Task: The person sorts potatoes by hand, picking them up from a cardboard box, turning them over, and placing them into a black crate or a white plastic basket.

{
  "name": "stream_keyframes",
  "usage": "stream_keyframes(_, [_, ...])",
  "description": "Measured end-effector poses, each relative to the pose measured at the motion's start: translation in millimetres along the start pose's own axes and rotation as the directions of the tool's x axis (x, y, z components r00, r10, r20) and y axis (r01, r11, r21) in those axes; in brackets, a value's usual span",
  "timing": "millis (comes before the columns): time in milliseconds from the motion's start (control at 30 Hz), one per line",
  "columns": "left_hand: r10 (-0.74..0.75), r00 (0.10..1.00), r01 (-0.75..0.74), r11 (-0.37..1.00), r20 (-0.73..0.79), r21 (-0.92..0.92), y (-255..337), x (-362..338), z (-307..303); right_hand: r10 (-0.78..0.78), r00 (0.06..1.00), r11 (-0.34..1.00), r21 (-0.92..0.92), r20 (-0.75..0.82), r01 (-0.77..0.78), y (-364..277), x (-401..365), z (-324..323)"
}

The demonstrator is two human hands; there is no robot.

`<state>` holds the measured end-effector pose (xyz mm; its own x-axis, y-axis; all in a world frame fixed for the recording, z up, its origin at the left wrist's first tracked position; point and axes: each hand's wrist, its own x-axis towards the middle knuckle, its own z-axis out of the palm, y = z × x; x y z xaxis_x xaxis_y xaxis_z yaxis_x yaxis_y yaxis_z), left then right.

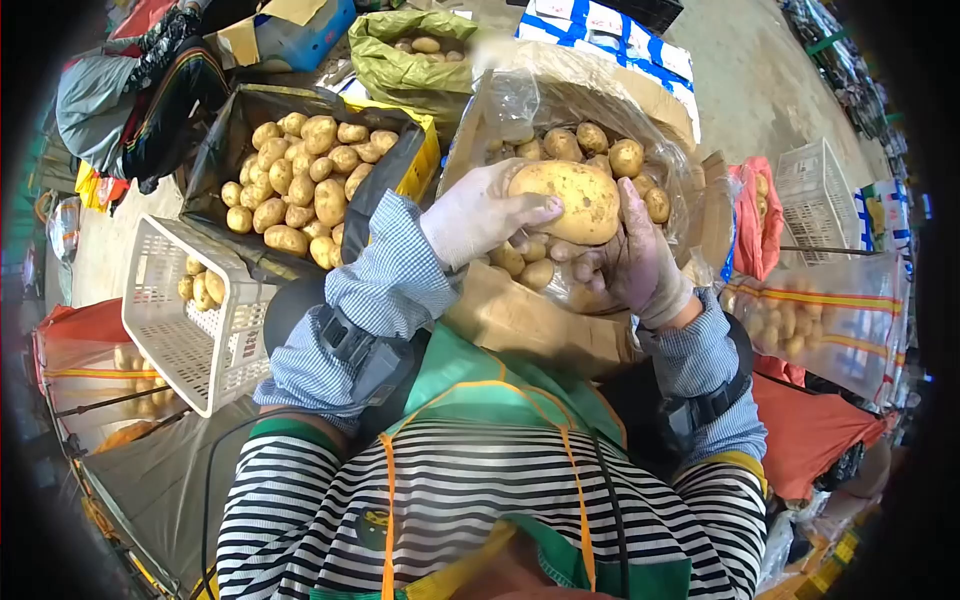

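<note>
The person's striped shirt (470,470) and green apron (475,365) fill the bottom of the view. Ahead of the apron stands a cardboard box (535,325) lined with clear plastic, holding loose potatoes (560,145). Left of it is a yellow-sided crate (419,168) with a black lining, heaped with more potatoes (300,185). Another person (170,100), in dark striped trousers, is beyond that crate at the upper left. A white perforated basket (165,335) leans at a tilt near the crate's closer side, with a few potatoes inside. At the far right is a transparent bag (850,320) with red and yellow stripes, potatoes showing through it. Behind the box and crate sits an open green sack (375,60), also with potatoes in it.

Both hands wear pale, soiled gloves and are over the box. The left hand (482,215) grips the left end of a large potato (585,205), its thumb laid across the near face. The right hand (648,268) is open, thumb raised against the potato's right end and fingers spread below it. The large potato lies sideways between the hands, above the smaller ones, with brown soil specks on its yellow skin.
</note>
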<state>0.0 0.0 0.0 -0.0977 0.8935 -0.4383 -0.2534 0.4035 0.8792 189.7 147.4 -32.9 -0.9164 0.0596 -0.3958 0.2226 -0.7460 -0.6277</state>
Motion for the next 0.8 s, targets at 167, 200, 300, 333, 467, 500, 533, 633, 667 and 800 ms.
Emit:
stream_keyframes(167, [0.464, 0.881, -0.454, 0.884, 0.092, -0.111, -4.0, 14.4, 13.7, -0.118, 0.991, 0.992, 0.047, -0.066, 0.121, -7.2, -14.2, -10.4])
stream_keyframes(200, [0.459, 0.884, -0.448, 0.887, 0.093, -0.111, -8.0, 17.0, 15.2, -0.116, 0.991, 0.991, 0.052, -0.068, 0.12, -6.4, -18.9, -5.9])
stream_keyframes(300, [0.554, 0.832, -0.543, 0.826, 0.039, -0.152, -11.4, 22.4, 16.9, -0.318, 0.947, 0.937, -0.166, -0.045, 0.307, -9.5, -27.5, 15.7])
stream_keyframes(333, [0.586, 0.809, -0.585, 0.81, 0.037, -0.027, -9.6, 20.0, 17.0, -0.417, 0.908, 0.886, -0.243, -0.047, 0.395, -7.3, -27.2, 21.7])
stream_keyframes(467, [0.523, 0.851, -0.519, 0.85, 0.033, -0.091, -5.9, 8.9, 22.1, -0.549, 0.836, 0.779, -0.377, -0.022, 0.501, -3.4, -31.0, 27.3])
stream_keyframes(500, [0.527, 0.849, -0.523, 0.848, 0.032, -0.09, -5.2, 8.5, 21.3, -0.606, 0.795, 0.704, -0.445, 0.03, 0.554, 0.5, -29.2, 23.8])
stream_keyframes(533, [0.497, 0.866, -0.493, 0.867, 0.056, -0.072, -4.2, 8.4, 19.3, -0.607, 0.794, 0.701, -0.449, 0.035, 0.555, -0.1, -29.2, 19.7])
stream_keyframes(633, [0.423, 0.902, -0.421, 0.906, 0.084, -0.033, 2.7, -0.4, 14.9, -0.614, 0.754, 0.249, -0.848, 0.234, 0.467, -4.0, -30.4, 14.3])
stream_keyframes(667, [0.379, 0.921, -0.379, 0.925, 0.093, -0.012, 5.9, -2.8, 14.0, -0.602, 0.771, 0.246, -0.87, 0.208, 0.427, -5.1, -31.1, 17.2])
stream_keyframes(800, [0.586, 0.809, -0.585, 0.811, 0.047, -0.026, -12.7, 3.2, 16.6, -0.409, 0.907, 0.799, -0.518, -0.098, 0.304, -4.2, -28.3, 30.5])
